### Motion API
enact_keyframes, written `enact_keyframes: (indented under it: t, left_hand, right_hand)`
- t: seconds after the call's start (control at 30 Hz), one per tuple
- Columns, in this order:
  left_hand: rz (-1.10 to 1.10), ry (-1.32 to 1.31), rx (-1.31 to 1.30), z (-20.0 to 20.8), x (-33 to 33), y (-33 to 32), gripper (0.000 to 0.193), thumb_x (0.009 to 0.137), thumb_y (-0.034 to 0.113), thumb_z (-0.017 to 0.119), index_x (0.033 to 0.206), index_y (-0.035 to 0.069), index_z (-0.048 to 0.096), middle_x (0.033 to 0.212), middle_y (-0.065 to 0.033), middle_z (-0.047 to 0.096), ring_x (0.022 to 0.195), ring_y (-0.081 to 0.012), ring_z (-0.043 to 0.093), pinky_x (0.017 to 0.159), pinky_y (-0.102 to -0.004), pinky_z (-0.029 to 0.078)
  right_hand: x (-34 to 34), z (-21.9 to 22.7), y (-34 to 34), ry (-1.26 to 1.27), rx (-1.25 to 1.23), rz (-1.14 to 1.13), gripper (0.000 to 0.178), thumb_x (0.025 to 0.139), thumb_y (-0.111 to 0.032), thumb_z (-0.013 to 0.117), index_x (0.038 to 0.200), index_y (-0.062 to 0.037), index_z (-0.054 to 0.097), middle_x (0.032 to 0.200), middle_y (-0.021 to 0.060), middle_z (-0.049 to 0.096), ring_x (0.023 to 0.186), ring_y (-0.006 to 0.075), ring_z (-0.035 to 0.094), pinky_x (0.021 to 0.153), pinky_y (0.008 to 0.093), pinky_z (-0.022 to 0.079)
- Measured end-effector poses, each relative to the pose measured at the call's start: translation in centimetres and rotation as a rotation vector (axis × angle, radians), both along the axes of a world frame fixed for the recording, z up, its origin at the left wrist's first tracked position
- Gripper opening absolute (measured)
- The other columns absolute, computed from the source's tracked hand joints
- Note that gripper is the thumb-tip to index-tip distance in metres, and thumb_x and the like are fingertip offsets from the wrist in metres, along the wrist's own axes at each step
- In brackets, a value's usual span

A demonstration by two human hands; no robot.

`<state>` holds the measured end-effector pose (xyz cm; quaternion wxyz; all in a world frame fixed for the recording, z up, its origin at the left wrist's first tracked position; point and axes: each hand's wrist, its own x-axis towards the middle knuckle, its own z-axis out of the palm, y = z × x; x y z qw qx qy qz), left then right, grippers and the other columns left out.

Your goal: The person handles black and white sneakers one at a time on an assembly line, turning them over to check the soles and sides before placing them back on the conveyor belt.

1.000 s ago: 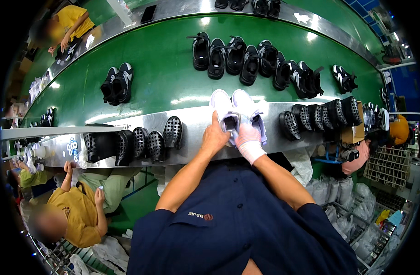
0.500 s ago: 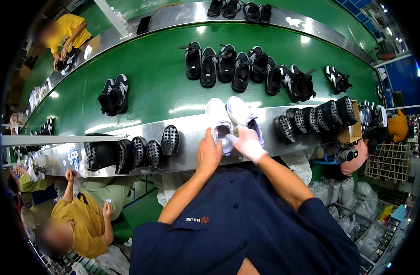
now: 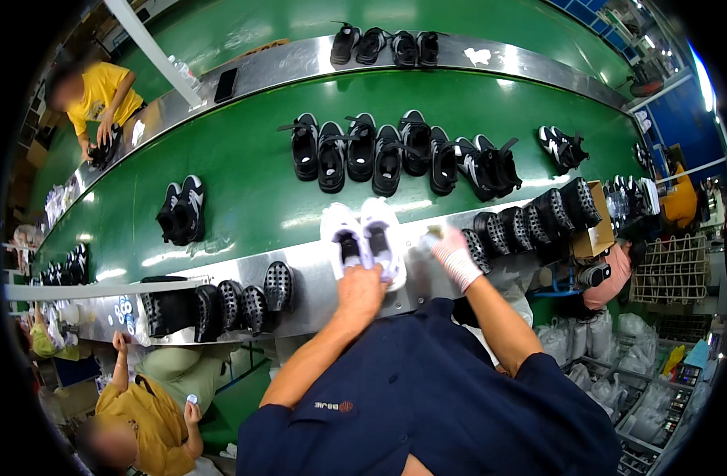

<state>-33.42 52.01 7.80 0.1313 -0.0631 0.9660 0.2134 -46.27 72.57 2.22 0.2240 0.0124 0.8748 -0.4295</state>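
Note:
A pair of white sneakers (image 3: pixel 382 230) with pale lilac linings stands side by side at the near edge of the green belt, toes pointing away from me. My bare left hand (image 3: pixel 361 292) is closed round their heel ends, holding the two together. To their right, over the steel ledge, is my right hand (image 3: pixel 456 258) in a white-and-pink glove, apart from the sneakers. Its fingertips are smeared by motion, and a small pale shape shows at them that I cannot make out. Closest to that hand are black studded shoe-shaped pieces (image 3: pixel 491 232) lined up on the ledge.
Several black sneakers (image 3: pixel 387 163) stand on the green belt (image 3: pixel 244 151) ahead, with another pair (image 3: pixel 181 210) at left. More studded black pieces (image 3: pixel 279 286) line the ledge (image 3: pixel 316 305) at left. A cardboard box (image 3: pixel 595 230) stands at right. Co-workers in yellow (image 3: pixel 102 95) and mustard (image 3: pixel 153 416) are at left.
My right hand has left the white sneakers and moved right. My left hand now grips both heels, and the sneakers have shifted left and closer together. The whole view has tilted somewhat.

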Motion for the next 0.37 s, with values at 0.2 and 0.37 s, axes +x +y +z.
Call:
enact_keyframes:
  t: [0.2,0.37]
  left_hand:
    - [0.155,0.111,-0.167,6.6,-4.0,-11.2,0.033,0.086,0.032,0.081,0.108,0.008,0.075,0.088,-0.0209,0.071,0.089,-0.0378,0.070,0.074,-0.0503,0.057]
    - [0.140,0.077,-0.397,1.8,-6.0,-26.7,0.035,0.085,0.033,0.082,0.107,0.007,0.074,0.092,-0.0199,0.070,0.090,-0.0394,0.069,0.076,-0.0502,0.055]
  right_hand:
    - [-14.4,0.9,9.6,0.476,0.910,-0.159,0.046,0.084,-0.040,0.078,0.110,-0.0044,0.067,0.116,0.0177,0.070,0.111,0.0365,0.068,0.093,0.0456,0.057]
    - [-22.5,0.7,11.7,0.139,0.884,-0.032,0.059,0.081,-0.043,0.078,0.121,-0.0020,0.067,0.122,0.0222,0.071,0.116,0.0395,0.067,0.100,0.0464,0.054]
